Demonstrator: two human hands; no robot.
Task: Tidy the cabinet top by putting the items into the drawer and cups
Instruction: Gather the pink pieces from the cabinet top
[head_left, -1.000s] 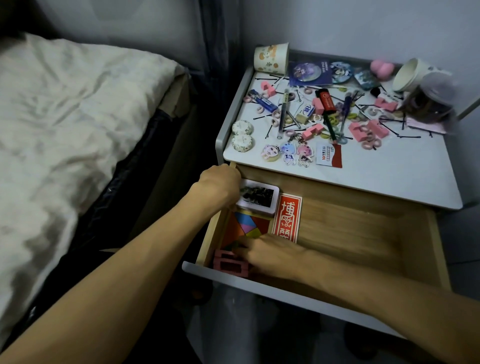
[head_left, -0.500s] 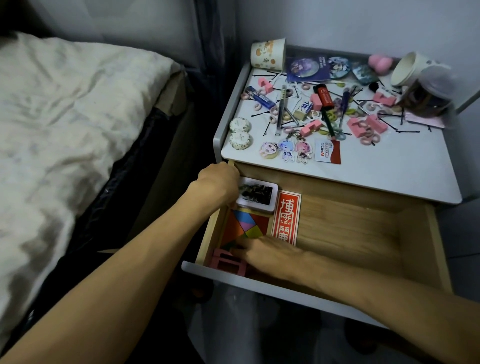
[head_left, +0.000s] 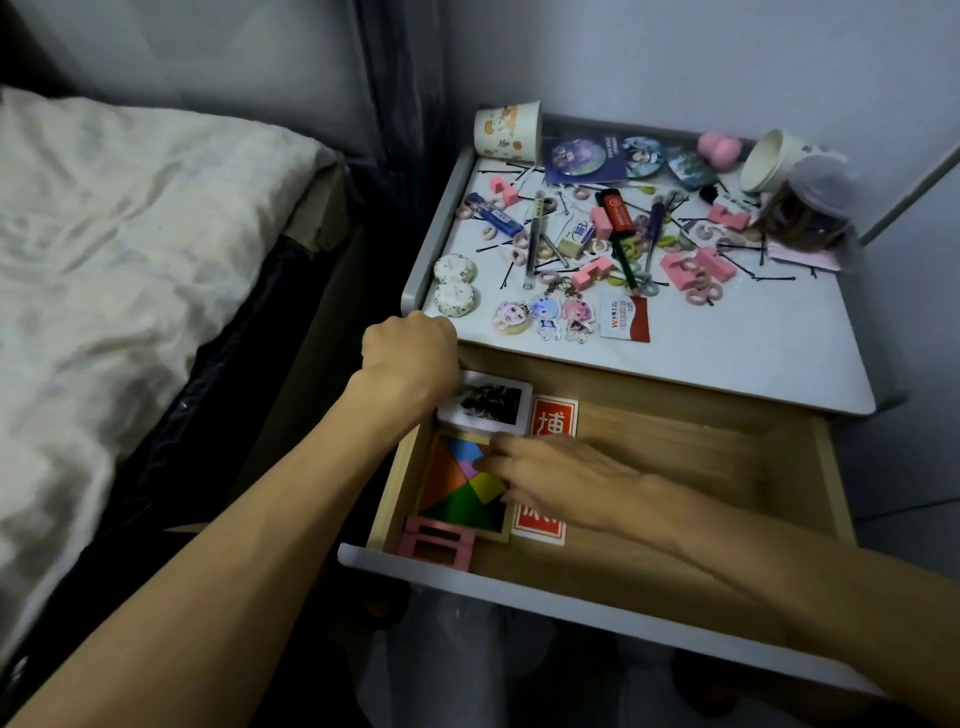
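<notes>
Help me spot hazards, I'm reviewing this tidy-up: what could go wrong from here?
The left hand sits where the open drawer meets the cabinet top; a push inward could pinch it. The right hand lies over the tangram puzzle and might dislodge its pieces. The clear jar lies tipped near the top's right edge and could roll off if jolted.

The drawer (head_left: 675, 457) is pale wood inside with a grey front. In it, the puzzle (head_left: 462, 488) shows orange, blue, purple, yellow and green pieces. The card (head_left: 553, 423) is red with white characters, the frame (head_left: 436, 545) is pink, and the tray (head_left: 525, 405) is white around black bits. The surface (head_left: 753, 358) is white with a grey rim. The cup (head_left: 506, 130) is cream with orange prints, and the marker (head_left: 618, 210) is red and black. The bed (head_left: 130, 234) is cream.
</notes>
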